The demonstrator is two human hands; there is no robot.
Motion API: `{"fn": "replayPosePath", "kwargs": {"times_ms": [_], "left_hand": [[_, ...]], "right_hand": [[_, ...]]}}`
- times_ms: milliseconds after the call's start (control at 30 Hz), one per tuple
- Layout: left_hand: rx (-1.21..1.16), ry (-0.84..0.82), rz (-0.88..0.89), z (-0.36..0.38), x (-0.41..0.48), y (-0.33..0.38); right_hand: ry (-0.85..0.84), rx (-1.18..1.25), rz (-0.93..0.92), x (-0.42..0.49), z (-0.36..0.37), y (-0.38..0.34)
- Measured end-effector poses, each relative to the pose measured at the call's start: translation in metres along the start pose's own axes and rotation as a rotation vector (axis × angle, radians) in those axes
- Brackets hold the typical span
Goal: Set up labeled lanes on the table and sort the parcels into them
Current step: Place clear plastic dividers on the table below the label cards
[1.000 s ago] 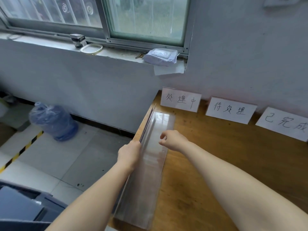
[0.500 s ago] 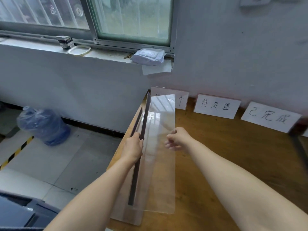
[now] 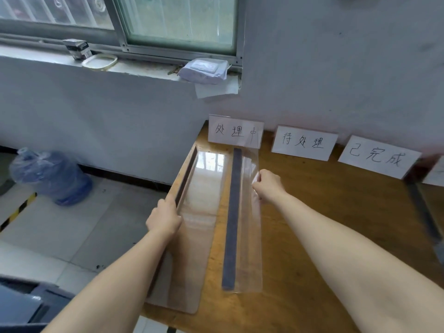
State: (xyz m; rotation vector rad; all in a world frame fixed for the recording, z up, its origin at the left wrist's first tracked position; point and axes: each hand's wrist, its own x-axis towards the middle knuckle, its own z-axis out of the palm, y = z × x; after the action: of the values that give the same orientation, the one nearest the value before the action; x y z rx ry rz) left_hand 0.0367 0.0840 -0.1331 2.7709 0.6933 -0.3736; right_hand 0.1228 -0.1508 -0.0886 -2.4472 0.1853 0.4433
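Filling the right half of the view, a brown wooden table point(image 3: 336, 224) stands with its far edge against a pale grey plastered wall point(image 3: 336, 68). Its left edge is open to a floor of grey tiles point(image 3: 72, 224), where one blue water bottle wrapped in clear film point(image 3: 48, 176) sits by the wall and one yellow-and-black hazard stripe point(image 3: 16, 212) runs off to the left. Above, a metal-framed window point(image 3: 180, 20) has a concrete sill point(image 3: 36, 54) carrying one small printed box point(image 3: 77, 48), one white oval ring point(image 3: 99, 61) and one pale wipe packet point(image 3: 204, 70).

Two long clear plastic panels lie lengthwise on the table, each with one dark strip. The left clear panel point(image 3: 204, 212) lies flat, its dark strip running along the table's left edge and its rounded near corner just short of the near edge. The right clear panel point(image 3: 249, 236) sits just beside it, its far end reaching the leftmost label card point(image 3: 235, 132). Whether it rests fully on the wood cannot be told.

Three white paper cards with handwritten characters lean on the wall in a row: the leftmost, the middle label card point(image 3: 304, 143) and the right label card point(image 3: 378, 157).

The left hand point(image 3: 164, 218) grips the left clear panel's outer edge, fingers curled over it. The right hand point(image 3: 268, 186) pinches the right clear panel's right edge between thumb and fingers. Right of that panel, bare wood runs to the cards and to a blurred dark bar point(image 3: 422, 212).
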Motion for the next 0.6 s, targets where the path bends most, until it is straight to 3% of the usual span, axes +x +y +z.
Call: {"fn": "replayPosePath", "kwargs": {"times_ms": [200,600], "left_hand": [[0.019,0.017,0.051,0.006,0.001,-0.014],[0.088,-0.03,0.15,-0.003,0.011,-0.017]], "right_hand": [[0.059,-0.213,-0.057,-0.003,0.011,-0.014],[0.105,-0.258,-0.024,-0.006,0.02,-0.023]]}}
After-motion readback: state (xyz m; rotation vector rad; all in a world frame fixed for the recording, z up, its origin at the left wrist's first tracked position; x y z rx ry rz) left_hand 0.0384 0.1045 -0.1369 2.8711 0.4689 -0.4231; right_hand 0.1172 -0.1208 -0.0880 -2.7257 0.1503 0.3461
